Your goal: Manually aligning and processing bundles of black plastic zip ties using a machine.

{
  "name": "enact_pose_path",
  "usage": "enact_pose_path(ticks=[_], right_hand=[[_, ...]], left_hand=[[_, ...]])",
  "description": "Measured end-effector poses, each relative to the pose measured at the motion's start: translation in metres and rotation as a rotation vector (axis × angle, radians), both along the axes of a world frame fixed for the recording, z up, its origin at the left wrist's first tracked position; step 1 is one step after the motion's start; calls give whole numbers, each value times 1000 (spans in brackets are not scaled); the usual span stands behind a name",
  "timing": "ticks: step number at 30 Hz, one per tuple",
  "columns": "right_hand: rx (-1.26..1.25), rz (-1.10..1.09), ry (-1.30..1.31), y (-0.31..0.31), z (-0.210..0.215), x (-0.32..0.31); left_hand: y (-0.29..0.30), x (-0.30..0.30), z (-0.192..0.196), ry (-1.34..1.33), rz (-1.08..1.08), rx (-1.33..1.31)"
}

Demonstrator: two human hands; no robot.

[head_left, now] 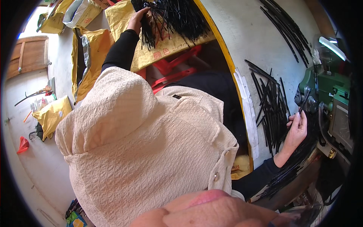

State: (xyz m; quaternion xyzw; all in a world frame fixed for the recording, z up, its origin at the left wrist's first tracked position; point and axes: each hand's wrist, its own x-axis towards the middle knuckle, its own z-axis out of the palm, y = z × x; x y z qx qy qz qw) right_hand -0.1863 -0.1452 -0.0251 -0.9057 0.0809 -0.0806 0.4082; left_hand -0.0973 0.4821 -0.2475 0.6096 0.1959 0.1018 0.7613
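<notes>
The person's right hand (297,130), just beside the green machine (342,92), has its fingertips pinched on thin black strips (306,99) that stand up against the machine's near side. To the left of the machine, a loose pile (273,113) of similar strips lies on the pale table (242,34). Well apart, farther left of the machine, the left hand (137,19) touches a thick black bundle (177,17) on a yellow sack (138,56), though whether its fingers close around any pieces cannot be told.
</notes>
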Motion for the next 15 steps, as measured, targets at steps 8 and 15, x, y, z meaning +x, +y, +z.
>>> enact_pose_path(ticks=[8,15], right_hand=[[-22,5,6,3,3,-1],[-32,16,8,5,3,0]], left_hand=[[-5,10,8,144,-43,-127],[36,16,-44,127,-193,97]])
